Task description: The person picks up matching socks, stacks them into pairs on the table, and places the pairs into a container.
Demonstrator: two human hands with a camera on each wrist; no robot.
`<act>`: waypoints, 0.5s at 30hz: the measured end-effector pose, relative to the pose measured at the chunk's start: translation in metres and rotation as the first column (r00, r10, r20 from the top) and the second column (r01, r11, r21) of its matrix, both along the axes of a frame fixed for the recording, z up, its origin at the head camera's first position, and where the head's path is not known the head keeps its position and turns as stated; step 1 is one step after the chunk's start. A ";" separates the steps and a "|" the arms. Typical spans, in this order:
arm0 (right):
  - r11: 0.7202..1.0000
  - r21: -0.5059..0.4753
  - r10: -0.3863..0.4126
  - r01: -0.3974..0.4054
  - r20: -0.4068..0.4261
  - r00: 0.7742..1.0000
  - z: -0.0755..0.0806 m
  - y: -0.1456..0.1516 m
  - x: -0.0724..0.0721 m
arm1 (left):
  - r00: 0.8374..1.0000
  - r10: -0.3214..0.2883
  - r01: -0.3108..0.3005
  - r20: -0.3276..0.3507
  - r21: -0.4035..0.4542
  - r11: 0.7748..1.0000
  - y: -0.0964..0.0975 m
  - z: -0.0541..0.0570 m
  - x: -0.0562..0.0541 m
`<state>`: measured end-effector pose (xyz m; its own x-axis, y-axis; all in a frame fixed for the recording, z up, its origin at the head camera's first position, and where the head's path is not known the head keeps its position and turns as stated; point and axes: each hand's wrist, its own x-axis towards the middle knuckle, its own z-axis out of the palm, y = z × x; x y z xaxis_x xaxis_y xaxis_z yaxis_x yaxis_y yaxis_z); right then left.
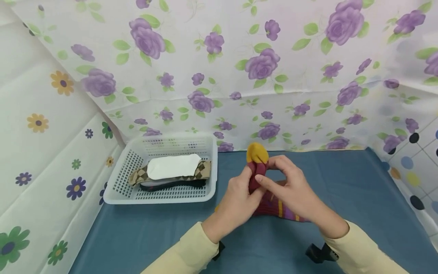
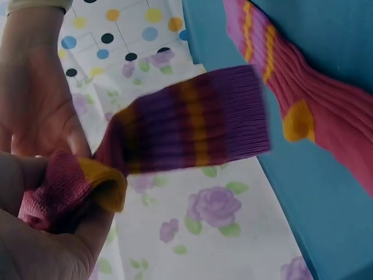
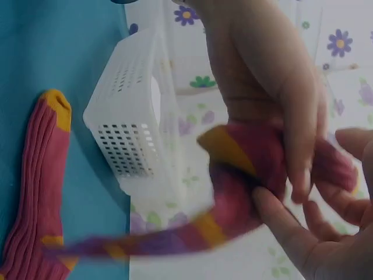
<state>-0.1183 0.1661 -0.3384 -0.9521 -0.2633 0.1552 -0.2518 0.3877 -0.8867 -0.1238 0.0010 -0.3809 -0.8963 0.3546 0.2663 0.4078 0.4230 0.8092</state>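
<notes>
Both hands hold a maroon sock [image 1: 257, 160] with a mustard toe, raised above the table. My left hand [image 1: 236, 201] grips its bunched foot part, and the right hand [image 1: 294, 190] pinches the same fabric from the other side. In the left wrist view the striped purple, maroon and yellow cuff [image 2: 198, 116] hangs free of the fingers. A matching sock [image 3: 44, 186] lies flat on the blue table below the hands. In the head view the hands partly hide it.
Left of the hands stands a white perforated plastic basket [image 1: 161, 199]. Inside it lie a white folded sock [image 1: 172, 166], a brown checked sock [image 1: 204, 170] and a dark one [image 1: 174, 185]. Floral sheeting [image 1: 239, 87] rises behind the blue table [image 1: 342, 182].
</notes>
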 end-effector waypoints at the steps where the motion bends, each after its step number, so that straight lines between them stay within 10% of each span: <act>1: 1.000 0.006 0.009 -0.009 -0.003 1.000 -0.005 0.003 -0.002 | 1.000 0.004 -0.004 -0.016 0.003 1.000 -0.002 0.001 -0.002; 15: 0.949 0.158 0.251 -0.273 0.147 0.957 -0.062 0.023 -0.028 | 1.000 -0.017 0.020 -0.021 0.154 0.988 -0.022 0.026 -0.016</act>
